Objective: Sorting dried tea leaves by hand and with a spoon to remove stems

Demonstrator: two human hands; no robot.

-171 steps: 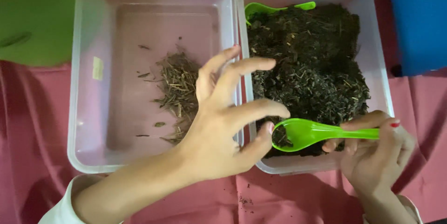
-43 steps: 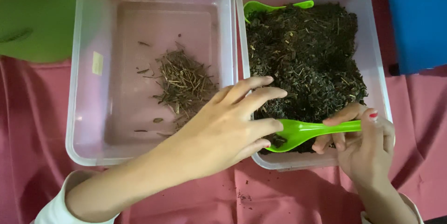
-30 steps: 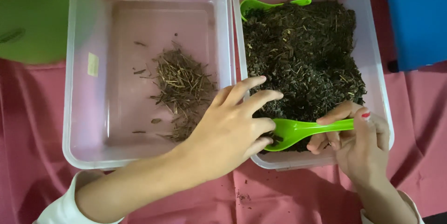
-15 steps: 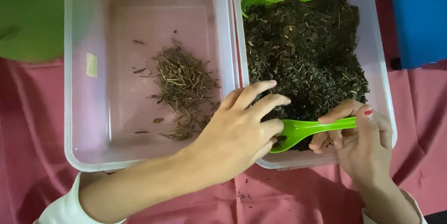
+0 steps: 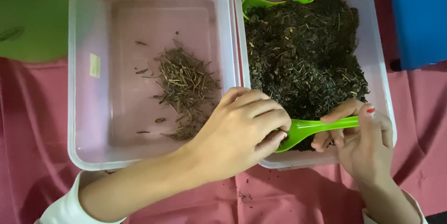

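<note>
At abt 5 o'clock in the view, over the near edge of the right-hand clear tub (image 5: 378, 61), a green plastic spoon (image 5: 311, 130) lies level, bowl pointing to 9 o'clock, handle to 3. Right hand (image 5: 364, 142) pinches the handle betw thumb and fingertips, thumb w/ red nail on top. Left hand (image 5: 237, 133) reaches across from 8 o'clock, fingers curled and pressed together over the spoon bowl, tips touching it; can't tell if they pinch any bits.

Spoon sits on the dark loose dried leaf mix (image 5: 302, 56) that fills the right tub. At 12 o'clock of that tub a 2nd green spoon (image 5: 270, 3) pokes out, half buried.

Just beside, at 9 o'clock, the left clear tub (image 5: 84, 112) holds a small pile of brownish stalks (image 5: 184, 84), w/ a few strays around it.

Both tubs stand on a pink cloth (image 5: 28, 135) over the desk. Green round thing (image 5: 28, 19) at 10 o'clock, blue item (image 5: 419, 14) at 2 o'clock.
</note>
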